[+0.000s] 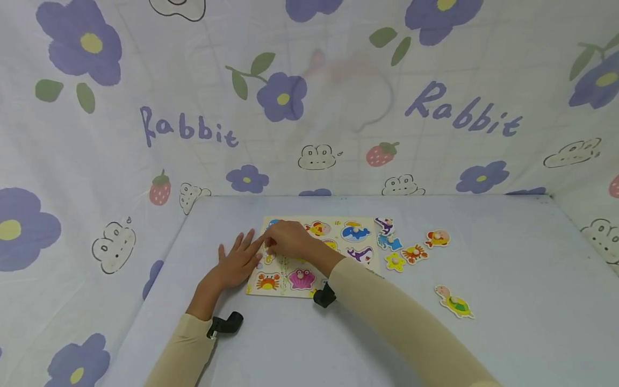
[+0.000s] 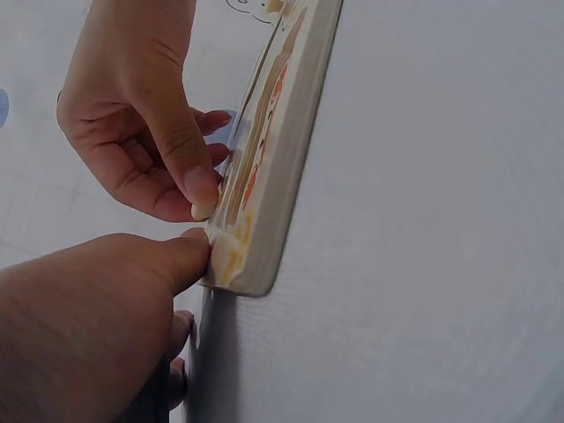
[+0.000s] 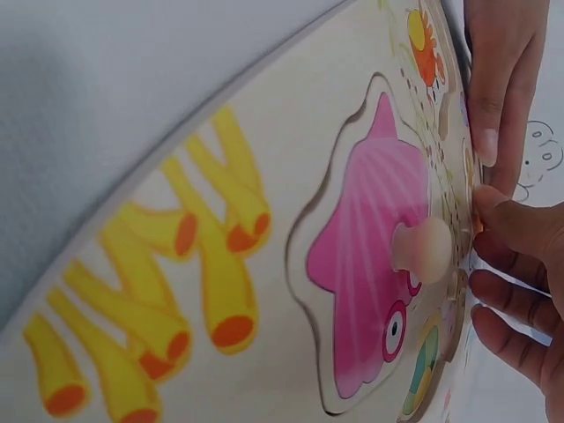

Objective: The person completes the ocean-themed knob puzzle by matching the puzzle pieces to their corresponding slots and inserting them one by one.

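A wooden peg puzzle board (image 1: 282,293) with sea animal pictures lies on the table. My left hand (image 1: 237,267) rests at its left edge, fingers spread and straight, thumb against the board's side in the left wrist view. Over the board's left part, my right hand (image 1: 290,239) pinches a small pale knob (image 2: 203,211) between thumb and fingers. The picture on that knobbed puzzle piece is hidden by the hand. A pink shell piece (image 3: 370,264) with a round knob sits in its recess near the front, beside a crab picture (image 1: 267,280).
Right of the board lie loose pieces: a purple whale (image 1: 384,226), a blue piece (image 1: 389,242), a yellow star (image 1: 395,262), a crab (image 1: 414,253) and a fish (image 1: 437,238). A turtle piece (image 1: 453,302) lies nearer the front. A flowered curtain (image 1: 314,107) hangs behind the table.
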Motion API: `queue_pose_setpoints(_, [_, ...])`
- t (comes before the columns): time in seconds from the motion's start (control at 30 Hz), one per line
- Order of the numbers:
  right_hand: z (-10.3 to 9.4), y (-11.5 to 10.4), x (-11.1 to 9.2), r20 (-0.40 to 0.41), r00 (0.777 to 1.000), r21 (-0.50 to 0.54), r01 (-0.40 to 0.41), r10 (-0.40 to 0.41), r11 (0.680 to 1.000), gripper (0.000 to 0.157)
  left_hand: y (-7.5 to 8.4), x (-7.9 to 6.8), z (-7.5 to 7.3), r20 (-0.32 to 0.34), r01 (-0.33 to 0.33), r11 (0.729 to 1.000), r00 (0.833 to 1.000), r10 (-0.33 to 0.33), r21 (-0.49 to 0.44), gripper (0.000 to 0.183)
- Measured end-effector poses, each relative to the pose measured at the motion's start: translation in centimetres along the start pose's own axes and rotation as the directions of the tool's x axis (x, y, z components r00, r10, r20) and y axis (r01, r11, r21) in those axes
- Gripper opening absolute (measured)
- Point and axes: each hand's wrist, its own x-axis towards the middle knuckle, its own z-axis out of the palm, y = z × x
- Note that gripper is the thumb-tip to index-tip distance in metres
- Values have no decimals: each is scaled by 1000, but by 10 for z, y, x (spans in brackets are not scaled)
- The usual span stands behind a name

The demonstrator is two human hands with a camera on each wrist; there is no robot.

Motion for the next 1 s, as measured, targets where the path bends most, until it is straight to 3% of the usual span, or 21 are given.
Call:
queue_pose_setpoints(0.6, [-2, -4, -6, 42, 999, -24, -17, 18, 1000, 25, -2, 2, 1, 1, 1, 1000, 1000, -1, 2, 58])
queue_pose_setpoints(0.8, [-11, -3, -21, 28, 998, -63, -51, 53, 997, 34, 0, 1, 1, 2, 5, 1000, 1000, -5, 14, 58])
queue_pose_setpoints(1.0, [-33, 4, -49, -12, 998, -52, -55, 54, 997, 30, 0, 0, 1, 2, 5, 1000, 1000, -5, 25, 58])
